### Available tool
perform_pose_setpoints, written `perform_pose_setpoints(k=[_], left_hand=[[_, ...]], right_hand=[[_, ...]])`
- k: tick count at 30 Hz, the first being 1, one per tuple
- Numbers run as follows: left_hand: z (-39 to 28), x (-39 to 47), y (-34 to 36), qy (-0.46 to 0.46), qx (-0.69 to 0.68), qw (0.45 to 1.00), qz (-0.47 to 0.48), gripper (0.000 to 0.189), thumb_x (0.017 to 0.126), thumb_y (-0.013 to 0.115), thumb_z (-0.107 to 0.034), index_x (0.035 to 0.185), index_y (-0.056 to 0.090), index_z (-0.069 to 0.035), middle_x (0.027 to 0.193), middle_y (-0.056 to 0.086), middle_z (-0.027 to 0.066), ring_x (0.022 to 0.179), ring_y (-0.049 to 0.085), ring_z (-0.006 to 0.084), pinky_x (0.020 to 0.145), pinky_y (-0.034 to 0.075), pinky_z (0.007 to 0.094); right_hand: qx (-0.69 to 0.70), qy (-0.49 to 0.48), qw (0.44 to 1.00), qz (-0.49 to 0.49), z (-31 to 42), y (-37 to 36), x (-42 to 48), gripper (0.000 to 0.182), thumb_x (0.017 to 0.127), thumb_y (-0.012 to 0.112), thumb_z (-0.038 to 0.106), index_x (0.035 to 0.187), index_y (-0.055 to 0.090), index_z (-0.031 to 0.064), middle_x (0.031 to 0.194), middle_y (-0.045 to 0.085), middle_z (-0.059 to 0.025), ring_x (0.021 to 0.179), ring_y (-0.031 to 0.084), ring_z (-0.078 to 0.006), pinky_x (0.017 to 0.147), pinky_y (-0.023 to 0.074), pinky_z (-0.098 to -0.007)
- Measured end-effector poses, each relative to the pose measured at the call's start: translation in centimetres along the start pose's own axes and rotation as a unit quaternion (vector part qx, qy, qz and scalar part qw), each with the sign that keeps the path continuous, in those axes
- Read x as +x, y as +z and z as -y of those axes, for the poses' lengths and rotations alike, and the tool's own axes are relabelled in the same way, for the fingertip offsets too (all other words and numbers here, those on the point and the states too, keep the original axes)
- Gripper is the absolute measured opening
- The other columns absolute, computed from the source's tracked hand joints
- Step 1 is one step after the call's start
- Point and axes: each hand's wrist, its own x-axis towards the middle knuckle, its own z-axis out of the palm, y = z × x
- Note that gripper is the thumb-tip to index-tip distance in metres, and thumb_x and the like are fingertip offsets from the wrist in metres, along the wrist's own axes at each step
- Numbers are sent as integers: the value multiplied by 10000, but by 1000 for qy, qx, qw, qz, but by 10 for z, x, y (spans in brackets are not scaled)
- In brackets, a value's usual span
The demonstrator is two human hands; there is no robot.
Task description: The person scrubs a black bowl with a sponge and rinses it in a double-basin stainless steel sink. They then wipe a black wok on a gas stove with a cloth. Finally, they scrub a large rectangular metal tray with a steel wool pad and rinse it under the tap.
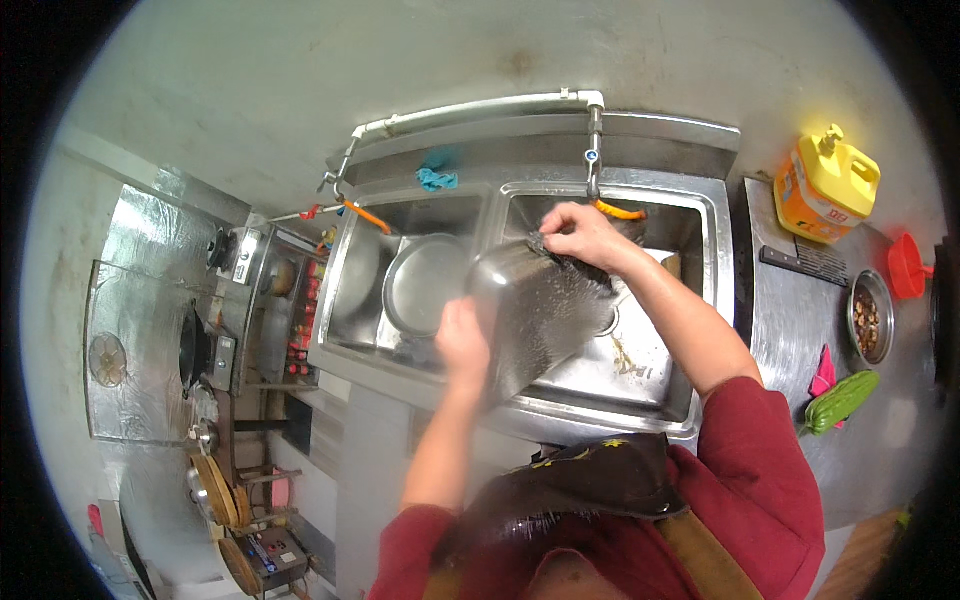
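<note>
A wet rectangular metal pan [540,322], blurred and beaded with water or suds, is tilted over the right sink basin [667,375]. My left hand [463,341], also blurred, grips the pan's left side. At the pan's far edge, my right hand [581,236] has its fingers closed on what looks like a wire scouring pad [535,241], mostly hidden by the fingers. In the left basin [360,277] lies a round metal pan [427,281]. Above the right basin, a tap [593,157] ends in an orange hose [621,211].
A blue cloth [436,178] lies on the sink's back ledge. Along the right counter stand a yellow detergent jug [829,187], a black-handled knife [780,257], a metal bowl of cut food [868,319], a red plastic scoop [905,266] and a green gourd [841,403]. A wok [195,349] sits at far left.
</note>
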Motion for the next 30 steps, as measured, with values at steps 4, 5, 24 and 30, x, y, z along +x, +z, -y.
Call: perform_pose_setpoints(k=[4, 5, 24, 30], left_hand=[[7, 3, 2, 22, 33, 998, 43, 340, 971, 445, -256, 741, 468, -7, 591, 370, 41, 576, 340, 145, 535, 365, 295], [9, 3, 0, 18, 37, 998, 53, 346, 972, 445, -262, 738, 459, -8, 597, 365, 41, 583, 339, 143, 542, 365, 295], [-50, 53, 30, -95, -22, 989, 112, 406, 974, 451, -279, 729, 524, 36, 673, 459, -10, 661, 364, 77, 585, 358, 248], [-36, 53, 27, -72, 5, 988, 139, 377, 962, 443, -269, 868, 595, 63, 758, 548, 48, 712, 454, 126, 660, 404, 286]], right_hand=[[-99, -191, 966, -141, 2, 29, -17, 125, 729, 670, 100, 824, 638, 25, 874, 549, -61, 827, 561, -167, 745, 461, -275], [-105, -244, 954, -141, 10, 42, -21, 94, 733, 657, 81, 809, 636, 31, 858, 551, -70, 829, 560, -193, 740, 459, -285], [-63, -280, 929, -234, 2, 70, -47, 86, 791, 646, 135, 851, 673, 80, 853, 598, -52, 864, 540, -224, 842, 397, -338], [-204, -151, 886, -388, -90, -11, -26, 90, 796, 632, 181, 806, 665, 98, 800, 581, -71, 828, 527, -267, 759, 413, -384]])
